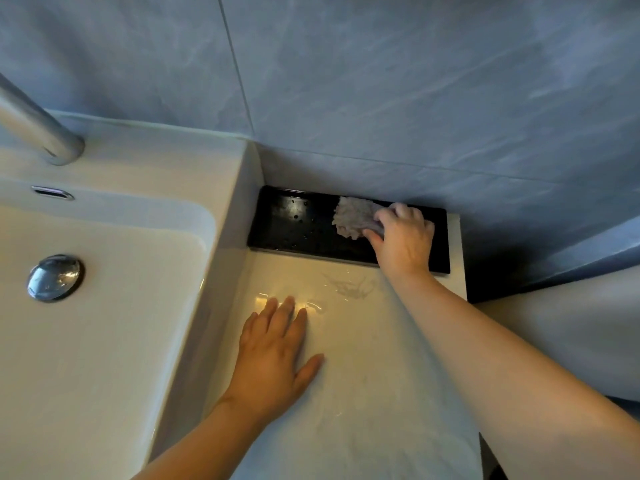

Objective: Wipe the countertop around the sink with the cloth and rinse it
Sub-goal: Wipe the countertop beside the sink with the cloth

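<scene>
The bench beside the sink shines wet, so the left hand, flat with fingers spread and holding nothing, could slip if leaned on. On the black tray by the wall, the right hand has fingers closed on the cloth; hard strokes could shift the tray.

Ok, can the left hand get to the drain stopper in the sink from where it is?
Probably yes: the left hand lies flat and empty on the countertop beside the basin, and nothing lies between it and the drain stopper.
</scene>
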`<state>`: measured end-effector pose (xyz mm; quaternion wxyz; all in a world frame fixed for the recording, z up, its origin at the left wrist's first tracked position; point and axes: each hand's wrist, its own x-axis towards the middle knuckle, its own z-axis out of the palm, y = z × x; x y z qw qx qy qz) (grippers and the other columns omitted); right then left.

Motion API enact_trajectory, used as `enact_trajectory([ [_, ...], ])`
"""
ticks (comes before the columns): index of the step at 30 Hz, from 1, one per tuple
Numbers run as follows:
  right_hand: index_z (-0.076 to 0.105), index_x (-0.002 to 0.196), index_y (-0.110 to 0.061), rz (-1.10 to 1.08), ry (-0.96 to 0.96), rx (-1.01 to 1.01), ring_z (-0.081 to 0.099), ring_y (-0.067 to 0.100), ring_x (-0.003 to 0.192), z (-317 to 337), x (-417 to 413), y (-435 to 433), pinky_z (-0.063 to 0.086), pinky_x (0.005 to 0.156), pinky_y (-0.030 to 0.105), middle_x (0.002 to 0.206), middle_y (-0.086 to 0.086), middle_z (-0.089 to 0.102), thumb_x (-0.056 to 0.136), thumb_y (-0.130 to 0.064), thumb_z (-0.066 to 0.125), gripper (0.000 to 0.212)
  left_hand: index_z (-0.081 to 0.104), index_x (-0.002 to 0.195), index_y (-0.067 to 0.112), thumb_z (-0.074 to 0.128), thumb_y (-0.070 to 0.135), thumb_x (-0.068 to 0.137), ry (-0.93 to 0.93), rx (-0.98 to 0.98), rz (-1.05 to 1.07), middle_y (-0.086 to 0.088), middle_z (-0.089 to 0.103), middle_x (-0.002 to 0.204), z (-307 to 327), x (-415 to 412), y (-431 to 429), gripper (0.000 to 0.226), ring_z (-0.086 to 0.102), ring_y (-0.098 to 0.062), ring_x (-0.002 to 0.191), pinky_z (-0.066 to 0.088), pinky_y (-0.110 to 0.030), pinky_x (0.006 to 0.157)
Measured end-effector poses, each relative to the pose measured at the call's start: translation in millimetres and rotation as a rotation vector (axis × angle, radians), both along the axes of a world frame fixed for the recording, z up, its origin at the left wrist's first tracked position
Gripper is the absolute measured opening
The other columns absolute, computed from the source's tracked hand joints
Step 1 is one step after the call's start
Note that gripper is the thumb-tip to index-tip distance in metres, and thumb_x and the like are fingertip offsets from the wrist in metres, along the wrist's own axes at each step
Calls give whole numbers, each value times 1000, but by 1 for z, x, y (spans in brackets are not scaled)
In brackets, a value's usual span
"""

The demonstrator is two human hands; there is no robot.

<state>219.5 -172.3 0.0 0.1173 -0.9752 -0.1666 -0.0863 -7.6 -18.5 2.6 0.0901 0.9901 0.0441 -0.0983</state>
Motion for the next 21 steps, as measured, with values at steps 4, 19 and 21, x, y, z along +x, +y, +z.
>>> enact_trajectory([
  [4, 65, 99, -13, 77, 70, 118, 59, 29, 88, 17, 14, -9, 44, 71, 36, 95, 7, 64, 80, -23, 71, 22, 46, 138, 18, 30, 65, 89, 31, -5, 1, -8, 42, 147, 1, 0, -1, 70, 38, -33, 136, 27, -46, 106],
  [19, 63, 123, -20, 33, 201, 273, 57, 19, 94, 13, -85, -134, 51, 81, 45, 103, 0, 61, 86, -19, 67, 38, 10, 152, 17, -1, 85, 73, 113, -16, -9, -8, 1, 160, 0, -3, -10, 104, -6, -31, 146, 3, -49, 118],
  [21, 66, 120, -20, 28, 152, 211, 56, 22, 94, 4, -81, -130, 45, 82, 40, 102, 1, 61, 85, -17, 69, 36, 0, 152, 19, -6, 86, 68, 125, -15, -25, -6, -10, 159, 1, -3, -9, 107, -16, -29, 145, -4, -47, 118],
])
